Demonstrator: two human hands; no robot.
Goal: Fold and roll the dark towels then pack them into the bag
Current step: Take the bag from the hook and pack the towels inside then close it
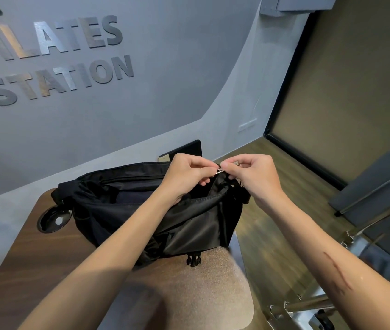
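Note:
A black fabric bag [189, 225] lies on the wooden box top [32, 253], its mouth gaping open toward me. Dark towel cloth [129, 195] shows inside the opening. At the bag's right end, my left hand [187, 173] pinches the fabric edge beside the zip. My right hand [251, 171] pinches the small metal zipper pull [220, 171] between thumb and fingers. The two hands nearly touch above the bag's right corner. A black buckle [192, 259] hangs from the bag's near side.
A tan padded surface [201, 294] covers the near part of the box. A round recessed fitting [54, 219] sits left of the bag. Metal rails and springs [308, 303] of an exercise machine lie at right over wooden floor. A grey wall with lettering stands behind.

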